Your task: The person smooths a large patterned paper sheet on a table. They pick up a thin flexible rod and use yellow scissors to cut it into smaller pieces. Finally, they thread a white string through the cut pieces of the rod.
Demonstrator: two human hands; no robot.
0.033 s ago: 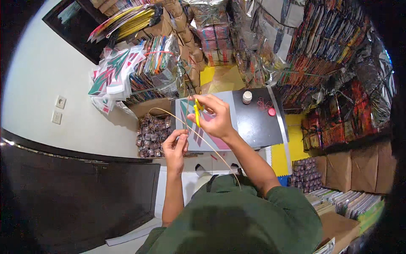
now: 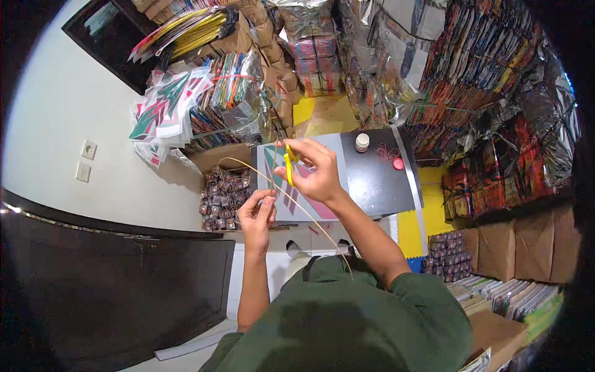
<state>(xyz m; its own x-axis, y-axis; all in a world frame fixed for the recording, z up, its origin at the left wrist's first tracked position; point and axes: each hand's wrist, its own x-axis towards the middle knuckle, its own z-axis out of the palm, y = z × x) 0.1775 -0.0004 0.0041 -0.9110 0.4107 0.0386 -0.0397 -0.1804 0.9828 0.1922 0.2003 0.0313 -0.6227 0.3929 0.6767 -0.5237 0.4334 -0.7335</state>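
Observation:
My right hand (image 2: 317, 173) is closed on yellow-handled scissors (image 2: 289, 166), held above the low black table. Lower and to the left, my left hand (image 2: 255, 217) pinches the end of a thin stick (image 2: 273, 180), which runs upward toward the scissors. Whether the blades touch the stick is too small to tell. A long, pale, bent strip (image 2: 310, 214) arches past both hands and down to my green shirt. Beneath the hands lies a grey sheet (image 2: 263, 198) with a green and dark pink pattern, spread over the left part of the table (image 2: 378, 186).
On the table's right side stand a white jar (image 2: 362, 142), a red lid (image 2: 398, 163) and a tangle of red thread (image 2: 387, 152). Bundled, plastic-wrapped stacks (image 2: 477, 62) rise behind. Left are patterned sheets (image 2: 170, 108), packed small items (image 2: 220, 198) and a white wall (image 2: 49, 124).

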